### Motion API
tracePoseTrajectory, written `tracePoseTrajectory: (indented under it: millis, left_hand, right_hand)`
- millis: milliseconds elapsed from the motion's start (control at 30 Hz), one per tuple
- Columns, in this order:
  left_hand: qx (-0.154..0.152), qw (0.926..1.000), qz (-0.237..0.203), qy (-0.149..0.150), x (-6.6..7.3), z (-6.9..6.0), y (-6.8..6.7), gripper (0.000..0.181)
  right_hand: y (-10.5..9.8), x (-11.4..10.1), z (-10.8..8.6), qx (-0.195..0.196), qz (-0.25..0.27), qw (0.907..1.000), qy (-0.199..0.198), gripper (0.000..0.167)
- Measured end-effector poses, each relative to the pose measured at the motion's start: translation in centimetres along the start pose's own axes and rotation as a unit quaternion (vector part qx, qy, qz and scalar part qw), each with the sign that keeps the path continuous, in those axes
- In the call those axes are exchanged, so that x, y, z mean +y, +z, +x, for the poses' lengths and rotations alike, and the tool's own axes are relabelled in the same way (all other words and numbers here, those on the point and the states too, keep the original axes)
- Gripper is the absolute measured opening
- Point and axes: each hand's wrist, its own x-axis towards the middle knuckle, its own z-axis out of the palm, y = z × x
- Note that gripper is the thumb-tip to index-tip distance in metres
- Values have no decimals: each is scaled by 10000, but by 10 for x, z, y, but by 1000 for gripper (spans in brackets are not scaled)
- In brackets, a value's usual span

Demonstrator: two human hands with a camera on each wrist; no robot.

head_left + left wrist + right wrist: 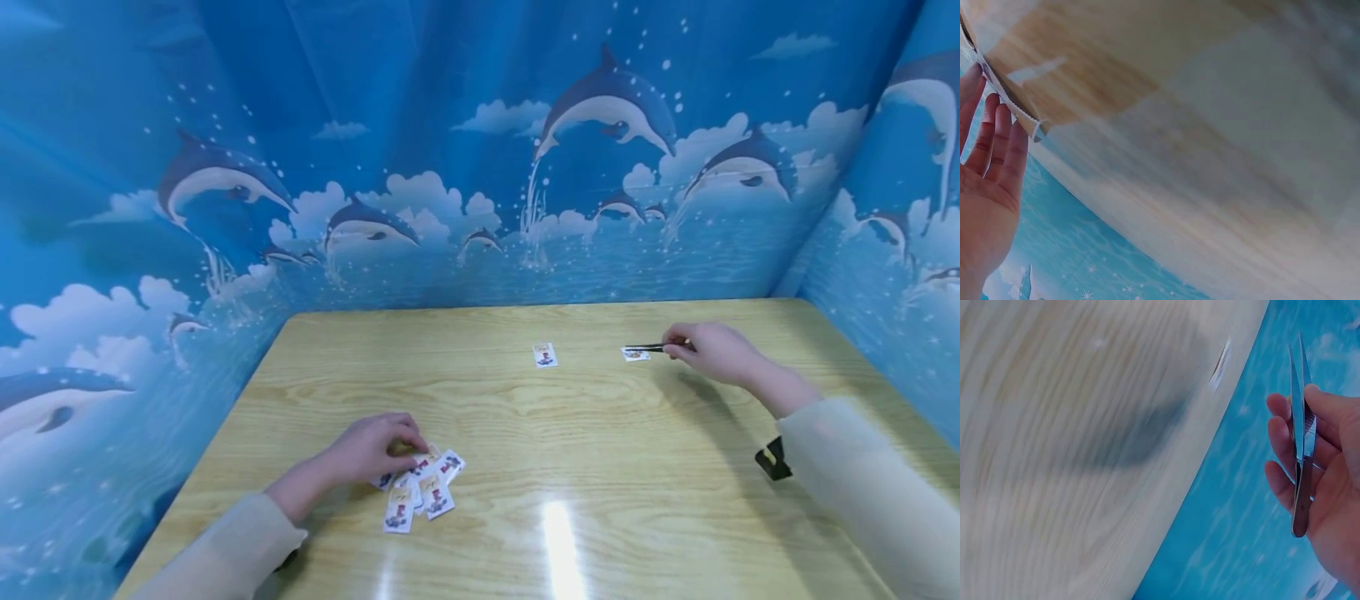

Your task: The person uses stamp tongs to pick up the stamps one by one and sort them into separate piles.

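Observation:
My right hand (712,354) pinches metal tweezers (651,347) over a small picture card (636,355) lying at the table's back right. In the right wrist view the tweezers (1300,437) have their tips a little apart, with nothing seen between them, and the hand (1341,450) curls round their middle. My left hand (371,450) rests on a loose pile of several cards (437,495) at the front left, fingers slightly bent. The left wrist view shows the left hand (991,181) with its fingertips at the cards' edge.
Another card (545,355) lies alone near the table's back middle, left of the tweezers. A black object (772,459) is beside the right sleeve. The wooden table (525,433) meets a blue dolphin-print curtain (450,167) at its back and sides.

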Motion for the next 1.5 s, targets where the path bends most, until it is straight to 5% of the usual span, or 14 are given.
tracePoseTrajectory:
  millis: [533, 1000, 1500]
  left_hand:
    - [8, 10000, -61, -44, 1, -3, 1, 15]
    - [15, 9996, -165, -212, 5, 0, 1, 18]
    - [145, 9994, -158, -286, 4, 0, 0, 15]
  right_hand:
    - [43, -94, 34, -330, 789, 9911, -1023, 15]
    - [84, -163, 63, -1036, 488, 9711, -2093, 11]
    - [103, -215, 70, -1514, 160, 9577, -2443, 13]
